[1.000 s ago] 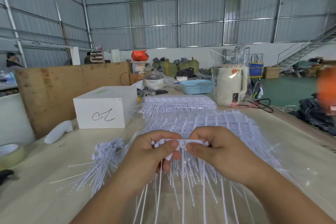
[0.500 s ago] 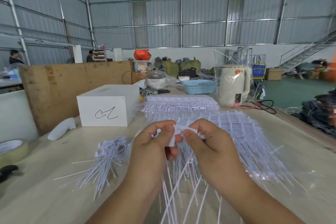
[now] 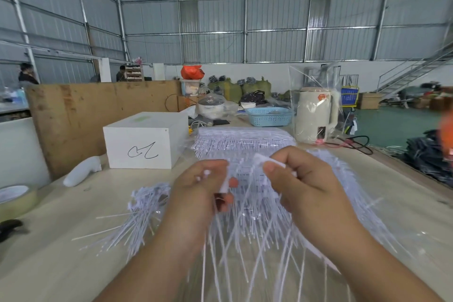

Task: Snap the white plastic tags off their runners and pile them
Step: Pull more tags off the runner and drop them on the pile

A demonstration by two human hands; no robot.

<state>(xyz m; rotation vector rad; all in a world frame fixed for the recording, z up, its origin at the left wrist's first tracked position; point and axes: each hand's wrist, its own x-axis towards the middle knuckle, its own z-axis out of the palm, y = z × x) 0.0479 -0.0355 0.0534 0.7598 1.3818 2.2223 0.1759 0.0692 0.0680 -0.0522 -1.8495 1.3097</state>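
A: Mid-snap, we judge. Loose pile of thin white plastic tags (image 3: 137,218) lies at desk's left; our left hand (image 3: 196,193) pinches a tag bundle (image 3: 224,186).
B: Right hand (image 3: 304,186) grips the white runner strip (image 3: 267,163). Next: pull apart, drop leftward.

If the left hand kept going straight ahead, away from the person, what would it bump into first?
Probably the stack of tag sheets lying just beyond the left hand, though depth is hard to judge.
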